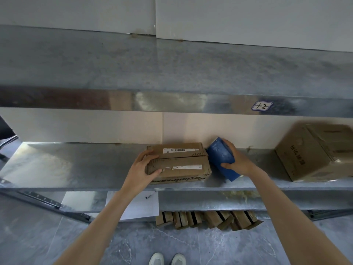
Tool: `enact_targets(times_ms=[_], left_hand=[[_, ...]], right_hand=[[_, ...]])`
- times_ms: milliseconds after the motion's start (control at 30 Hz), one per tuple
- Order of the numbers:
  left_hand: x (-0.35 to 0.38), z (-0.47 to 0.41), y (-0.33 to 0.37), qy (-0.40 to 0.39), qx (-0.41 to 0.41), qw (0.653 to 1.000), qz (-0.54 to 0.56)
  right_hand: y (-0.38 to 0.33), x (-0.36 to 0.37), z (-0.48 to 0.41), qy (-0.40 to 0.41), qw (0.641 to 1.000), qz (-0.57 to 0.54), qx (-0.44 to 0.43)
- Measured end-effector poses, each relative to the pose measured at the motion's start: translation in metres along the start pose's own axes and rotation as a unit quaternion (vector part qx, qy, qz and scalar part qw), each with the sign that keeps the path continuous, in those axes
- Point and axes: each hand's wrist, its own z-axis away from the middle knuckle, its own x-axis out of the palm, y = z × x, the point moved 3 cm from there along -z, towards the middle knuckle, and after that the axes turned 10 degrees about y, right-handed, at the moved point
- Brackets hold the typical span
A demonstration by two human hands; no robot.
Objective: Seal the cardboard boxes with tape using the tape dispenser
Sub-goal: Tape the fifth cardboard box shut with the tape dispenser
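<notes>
Setting: you stand facing a metal rack against a pale wall, with a grey stone floor (172,243) underfoot.
Upper shelf (172,73): bare metal, with a small handwritten label (262,106) on its front edge.
Middle shelf (76,165): this is your work surface, and both boxes sit on it.
Large box (315,153): it sits at the far right, well apart from your hands. Its top looks glossy, as if taped, but it is too blurred to be sure.
Small box (181,163): it lies flat near the middle of the shelf. The two top flaps meet along a seam with no tape visible on it, and the far flap sits slightly proud.
Tape dispenser (221,157): blue and tilted, it sits just beside the right end of the small box. You cannot tell whether it touches the cardboard.
Left hand (141,169): your fingers curl over the left end of the small box with the thumb on its near edge, gripping it to steady it. The arm reaches up and forward.
Right hand (238,159): it is wrapped around the dispenser, fingers over the top and thumb underneath, with the wrist turned in toward the box.
Progress: early for this box, by the look of it. The tape has yet to be laid along the seam, and the flaps likely need pressing level first.
Below: a sheet of paper (141,205) hangs at the lower shelf edge, and flattened cardboard (210,219) is stacked on the floor.
</notes>
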Motion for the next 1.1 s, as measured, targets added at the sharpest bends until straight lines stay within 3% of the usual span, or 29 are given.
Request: enact_targets(times_ms=[300,567,967,1100], left_hand=[[-0.003,-0.001,0.000,-0.011,0.004,1.000,0.026],[0.000,-0.002,-0.002,-0.004,-0.006,1.000,0.030],[0.007,-0.001,-0.007,0.003,-0.033,0.998,0.050],[0.008,-0.001,-0.005,0.010,-0.036,0.998,0.046]], right_hand=[[-0.074,-0.015,0.031,0.041,0.993,-0.061,-0.096],[-0.161,0.042,0.033,-0.001,0.982,0.105,-0.155],[-0.158,0.082,0.029,-0.062,0.966,0.182,-0.175],[-0.157,0.085,0.026,-0.018,0.957,0.208,-0.201]])
